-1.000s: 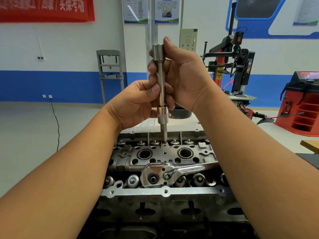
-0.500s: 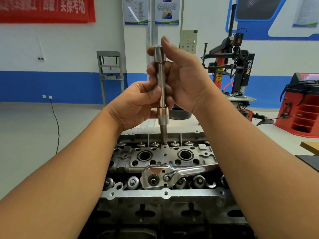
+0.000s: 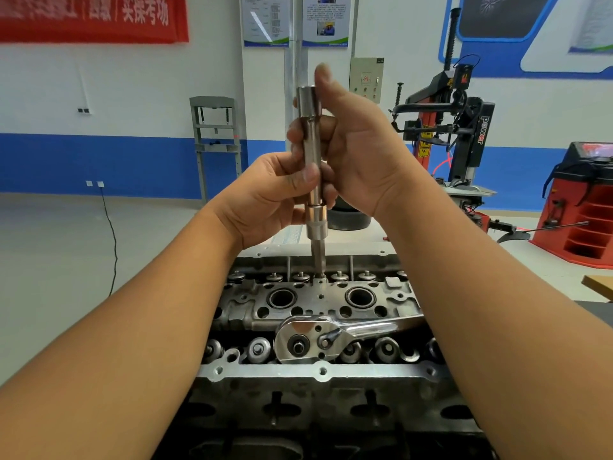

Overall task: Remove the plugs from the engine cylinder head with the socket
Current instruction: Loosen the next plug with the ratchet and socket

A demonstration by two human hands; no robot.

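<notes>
Two hands are wrapped round one upright socket (image 3: 313, 167). The left hand (image 3: 265, 200) is curled low on the shaft, its thumb pressed across the front. The right hand (image 3: 358, 151) is closed round the upper shaft, thumb raised beside the top end. Both forearms are reached forward over the engine cylinder head (image 3: 318, 303), where the socket's tip is seated at the far edge. A ratchet (image 3: 318, 340) is laid across the valve springs.

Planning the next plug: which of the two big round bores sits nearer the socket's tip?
The left bore; the socket tip meets the head just up-right of it, while the right bore lies farther off.
</notes>
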